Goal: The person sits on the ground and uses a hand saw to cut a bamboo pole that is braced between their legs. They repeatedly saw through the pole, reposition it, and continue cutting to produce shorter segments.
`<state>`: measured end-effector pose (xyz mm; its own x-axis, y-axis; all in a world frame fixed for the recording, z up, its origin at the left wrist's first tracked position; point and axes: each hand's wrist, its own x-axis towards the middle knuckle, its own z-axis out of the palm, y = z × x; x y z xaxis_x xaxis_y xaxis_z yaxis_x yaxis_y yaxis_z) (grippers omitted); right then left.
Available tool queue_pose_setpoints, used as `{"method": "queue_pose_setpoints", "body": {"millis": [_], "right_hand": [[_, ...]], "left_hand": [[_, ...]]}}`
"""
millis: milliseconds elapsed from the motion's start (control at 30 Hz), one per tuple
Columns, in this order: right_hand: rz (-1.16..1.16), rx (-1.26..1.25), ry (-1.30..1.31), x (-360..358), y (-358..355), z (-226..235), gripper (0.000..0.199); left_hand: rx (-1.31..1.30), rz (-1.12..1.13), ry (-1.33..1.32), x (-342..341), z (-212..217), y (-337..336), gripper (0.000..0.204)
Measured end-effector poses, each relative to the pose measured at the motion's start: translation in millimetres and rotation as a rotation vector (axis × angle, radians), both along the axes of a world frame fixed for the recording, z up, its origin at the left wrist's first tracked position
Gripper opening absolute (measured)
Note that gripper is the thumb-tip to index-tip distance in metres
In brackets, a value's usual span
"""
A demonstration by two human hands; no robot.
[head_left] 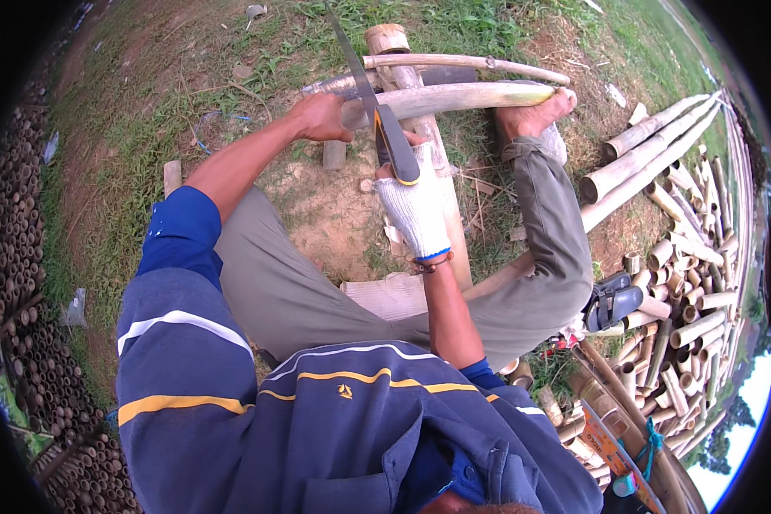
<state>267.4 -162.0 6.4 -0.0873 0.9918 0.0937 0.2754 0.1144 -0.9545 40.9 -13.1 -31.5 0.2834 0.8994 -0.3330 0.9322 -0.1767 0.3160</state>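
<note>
A pale bamboo pole [454,100] lies crosswise over a wooden support beam [428,128]. My bare left hand [321,117] grips its left end, fingers partly hidden. In a white knit glove, my right hand [413,201] is closed round the black and yellow handle of a hand saw [392,141]. The long saw blade [351,51] points away and crosses the pole just right of my left hand; whether its teeth touch the bamboo I cannot tell. My bare right foot [535,113] presses by the pole's right end.
A thinner bamboo strip [463,61] lies just beyond the pole. Long bamboo poles [651,150] and a heap of cut bamboo pieces [685,334] are on the right. Stacked bamboo ends [13,231] line the far left. A black sandal [612,301] rests near my right knee.
</note>
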Motion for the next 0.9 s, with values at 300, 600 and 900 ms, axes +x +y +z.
{"method": "queue_pose_setpoints", "body": {"millis": [300, 600, 900], "right_hand": [[-0.083, -0.331, -0.031, 81.9, -193.3, 44.8, 0.056], [0.049, -0.008, -0.114, 61.9, -88.6, 35.2, 0.055], [-0.061, -0.144, -0.106, 91.5, -205.1, 55.6, 0.053]], "left_hand": [[-0.072, -0.01, -0.088, -7.7, -11.6, -6.7, 0.07], [-0.019, 0.011, -0.033, -7.3, -10.3, 4.3, 0.075], [-0.037, -0.011, -0.066, -11.4, -14.4, 6.9, 0.069]]}}
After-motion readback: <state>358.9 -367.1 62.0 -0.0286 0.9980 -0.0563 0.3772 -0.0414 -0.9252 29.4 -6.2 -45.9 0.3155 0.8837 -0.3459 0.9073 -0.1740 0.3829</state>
